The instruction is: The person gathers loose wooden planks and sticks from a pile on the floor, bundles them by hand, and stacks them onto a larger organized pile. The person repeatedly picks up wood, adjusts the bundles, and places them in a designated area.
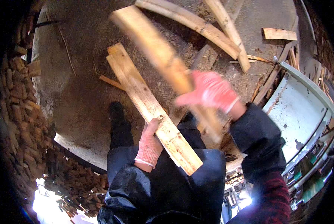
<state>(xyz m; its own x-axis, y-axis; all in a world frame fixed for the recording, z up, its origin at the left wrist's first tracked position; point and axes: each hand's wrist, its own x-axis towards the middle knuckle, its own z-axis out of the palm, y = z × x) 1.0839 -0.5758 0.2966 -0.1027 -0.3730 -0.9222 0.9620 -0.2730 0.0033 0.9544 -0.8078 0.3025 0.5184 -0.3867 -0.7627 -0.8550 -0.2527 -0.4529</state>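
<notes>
My left hand point(149, 145), in a pinkish knit glove, grips a pale wooden board point(146, 95) that slants over my lap. At its far end a second edge shows, so another piece may lie against it. My right hand point(210, 89), in a pink glove, is closed around a longer wooden board point(148, 39). Motion blurs that hand and board. The two boards run roughly side by side, with a gap between them. Below the left-hand board, a dark apron point(167, 186) covers my lap.
Long boards point(193, 24) and a crossing plank point(228, 31) lie on the dirty floor ahead. A short wood piece point(280, 34) rests at the far right. On the right stands a pale metal panel point(295, 108). Stacked wood point(23, 108) lines the left.
</notes>
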